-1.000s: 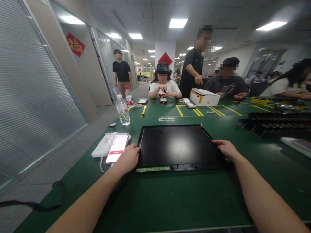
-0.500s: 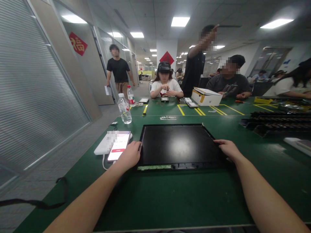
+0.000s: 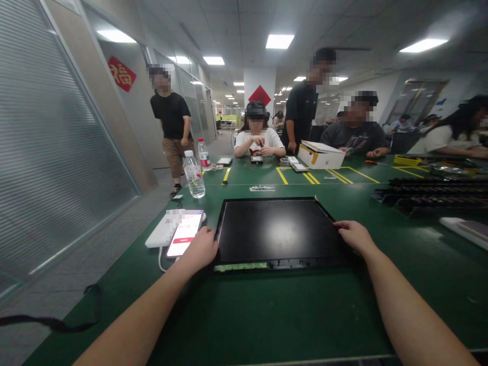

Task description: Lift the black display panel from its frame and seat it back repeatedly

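Observation:
A black rectangular screen panel (image 3: pixel 278 231) lies face up on the green table (image 3: pixel 267 315), with a green circuit strip along part of its near edge. My left hand (image 3: pixel 204 247) grips the panel's left edge, fingers bent against the frame. At the opposite side, my right hand (image 3: pixel 354 237) holds the right edge, its fingertips on top of the rim near the upper corner. Beside my left hand lies a lit phone (image 3: pixel 185 234), leaning on a white box-like device (image 3: pixel 158 231) with a white cable below.
Two bottles, one a clear water bottle (image 3: pixel 194 175), stand beyond the phone. Black strips (image 3: pixel 423 190) are stacked at the right, near a white device (image 3: pixel 463 231). A white and yellow box (image 3: pixel 321 155) sits across the table, where people sit or stand. A black strap (image 3: pixel 57 323) hangs at left.
The view has tilted slightly. The walking person at the left has come nearer, and the standing person has lowered a raised arm. Both my hands keep their hold on the panel.

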### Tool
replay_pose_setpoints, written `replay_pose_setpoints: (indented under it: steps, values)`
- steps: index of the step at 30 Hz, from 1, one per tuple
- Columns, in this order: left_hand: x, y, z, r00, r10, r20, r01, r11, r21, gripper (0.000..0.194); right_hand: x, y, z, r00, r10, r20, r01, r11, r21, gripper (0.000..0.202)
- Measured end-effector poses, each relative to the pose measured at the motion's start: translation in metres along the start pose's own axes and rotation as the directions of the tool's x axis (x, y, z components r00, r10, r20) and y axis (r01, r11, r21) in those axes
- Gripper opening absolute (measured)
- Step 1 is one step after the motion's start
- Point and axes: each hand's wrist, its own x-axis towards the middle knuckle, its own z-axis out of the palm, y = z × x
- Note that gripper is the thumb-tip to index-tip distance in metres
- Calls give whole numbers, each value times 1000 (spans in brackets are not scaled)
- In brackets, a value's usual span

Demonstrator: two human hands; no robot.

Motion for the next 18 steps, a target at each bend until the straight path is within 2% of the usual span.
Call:
replay_pose_setpoints:
  steps: [7,11,15,18]
  values:
    - [7,-7,8,1000,20,-22,-23,992,-123,38,-3,0,-1,1000,13,-26,-13,1000,-6,36]
    - [8,-8,6,999,34,-37,-40,981,-188,40,-3,-1,1,999,40,-16,-40,999,9,38]
    - [7,-6,-1,995,-26,-99,-1,965,-262,37,-2,-2,2,998,61,-8,-61,998,4,38]
    - [5,-2,-6,989,-133,-63,91,893,-442,37,-2,-2,2,997,80,18,-80,997,8,38]
